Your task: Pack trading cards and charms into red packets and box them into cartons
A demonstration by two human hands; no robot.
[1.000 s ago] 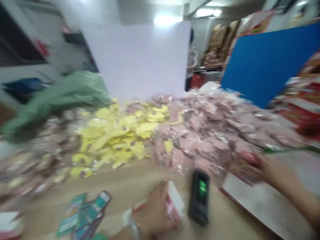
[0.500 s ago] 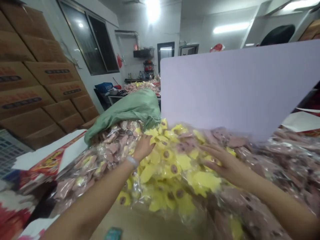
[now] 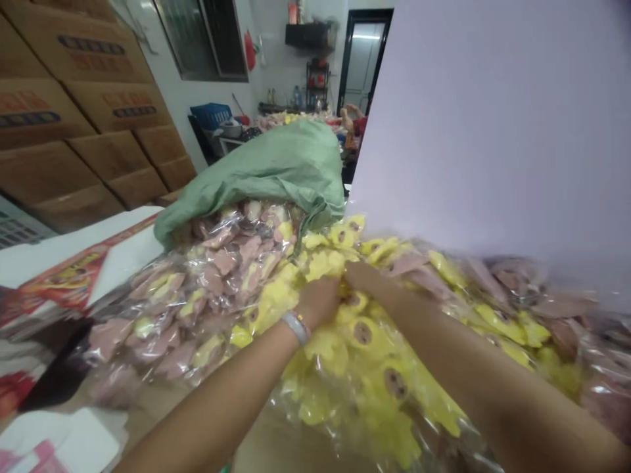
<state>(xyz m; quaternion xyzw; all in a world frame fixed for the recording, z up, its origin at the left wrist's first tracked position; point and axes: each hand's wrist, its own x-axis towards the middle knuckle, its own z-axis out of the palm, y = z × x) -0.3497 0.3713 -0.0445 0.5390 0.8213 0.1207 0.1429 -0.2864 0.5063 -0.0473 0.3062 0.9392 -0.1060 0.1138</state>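
Looking down through the head view, with the left hand [image 3: 319, 301] reaching in from about 7 o'clock, a pale bracelet [image 3: 296, 327] circling its wrist, and the right hand [image 3: 367, 279] reaching in from about 4 o'clock, both pressing into a heap of yellow packets [image 3: 345, 348] at the centre and nearly meeting. Fingers burrowing out of sight among the clear wrappers, making it impossible to tell whether they are apart, together or clamped on a packet. Brown round spots showing on the yellow pieces, with pinkish packets [image 3: 221, 289] spreading toward 9 o'clock and others lying toward 3 o'clock. Judging by the loose slumping of the pile, each packet probably weighing little and feeling soft, with the slick film likely sliding against its neighbours; a pinch on the wrapper's edge or a scoop from beneath seeming a surer hold than squeezing the contents. A green woven sack [image 3: 256, 177] slumping at about 11 o'clock, its mouth opening onto the pinkish packets. Stacked cardboard cartons [image 3: 83, 112] rising toward 10 o'clock, a printed white carton [image 3: 73, 276] lying near 9 o'clock, and a pale lilac board [image 3: 497, 131] standing at about 1 o'clock. Far off near 12 o'clock, another person's hand [image 3: 349, 119] showing beside a doorway [image 3: 365, 59].
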